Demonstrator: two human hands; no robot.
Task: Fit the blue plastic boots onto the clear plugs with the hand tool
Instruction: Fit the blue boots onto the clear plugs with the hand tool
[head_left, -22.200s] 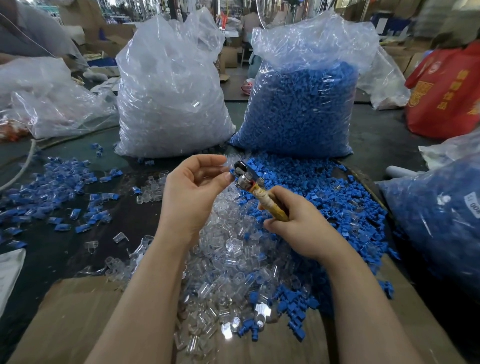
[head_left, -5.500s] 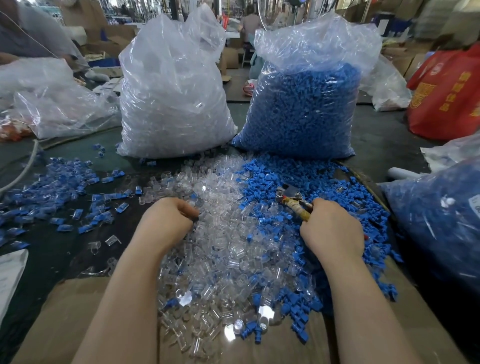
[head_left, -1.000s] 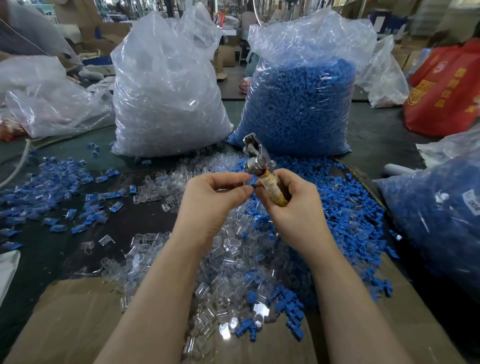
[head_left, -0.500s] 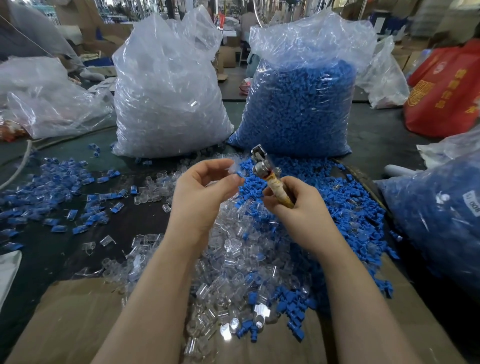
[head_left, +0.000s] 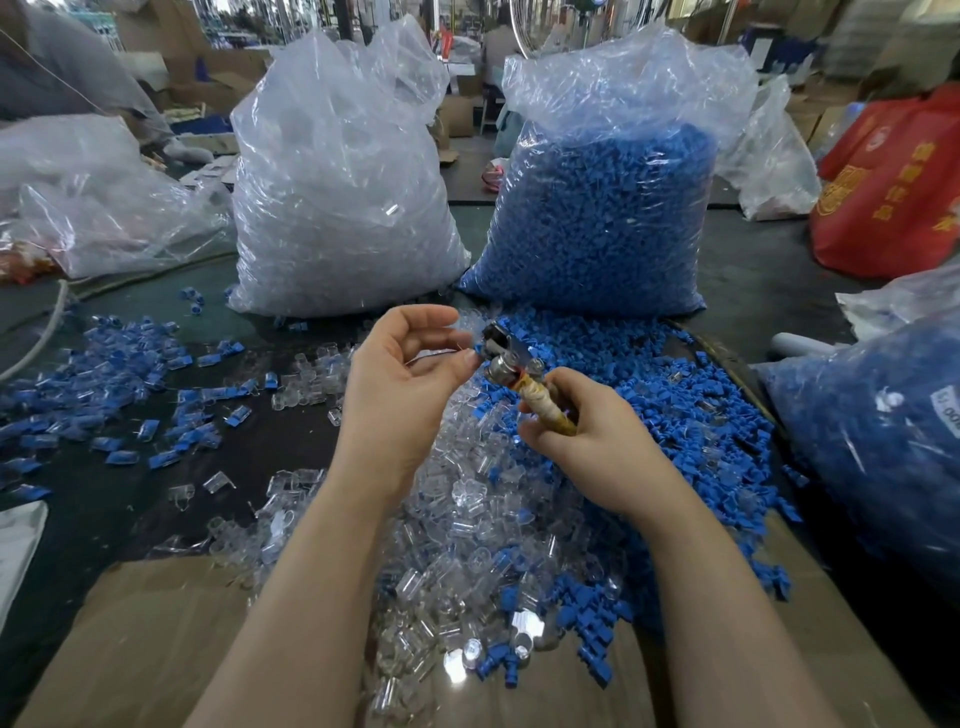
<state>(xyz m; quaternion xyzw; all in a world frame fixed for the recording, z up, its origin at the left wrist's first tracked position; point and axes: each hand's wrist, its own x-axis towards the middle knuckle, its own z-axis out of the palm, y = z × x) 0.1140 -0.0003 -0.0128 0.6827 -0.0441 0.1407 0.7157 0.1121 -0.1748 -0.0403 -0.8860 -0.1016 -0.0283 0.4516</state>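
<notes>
Two big clear plastic sacks stand beyond the hands: one full of clear plugs (head_left: 343, 197) ahead-left, one full of blue boots (head_left: 602, 218) ahead-right. A third bagged lot of blue parts (head_left: 878, 441) sits right of the right hand. Dark work surface (head_left: 104, 499) runs under everything, with a brown cardboard sheet (head_left: 156, 649) below the forearms.

Loose stock: heap of clear plastic plugs (head_left: 467, 519) directly under both hands, heap of blue plastic boots (head_left: 675, 405) under and right of the right hand. A scatter of what look like assembled blue-and-clear pieces (head_left: 104, 374) lies well left of the left hand.

Right hand (head_left: 587, 441): fingers curled round the tape-wrapped handle of the small metal-headed hand tool (head_left: 511, 364), head tilted up and to the left, toward the left hand. Wrist low, forearm coming in from bottom right.

Left hand (head_left: 400, 384): raised, palm facing the camera, thumb and forefinger pinching something tiny at the tool head. Likely a clear plug (head_left: 465, 349), but it's transparent and too small to confirm. Can't tell whether a boot is already loaded on the tool.

Step as I read it: seating a part at the tool head.
- keep the tool steady, bring the part to it, not both moving
- line the part square to the head before pressing; a skewed start will jam or crack the thin plastic
- pinch by the sides, fingertips out of the closing line
- press straight along the tool axis
</notes>
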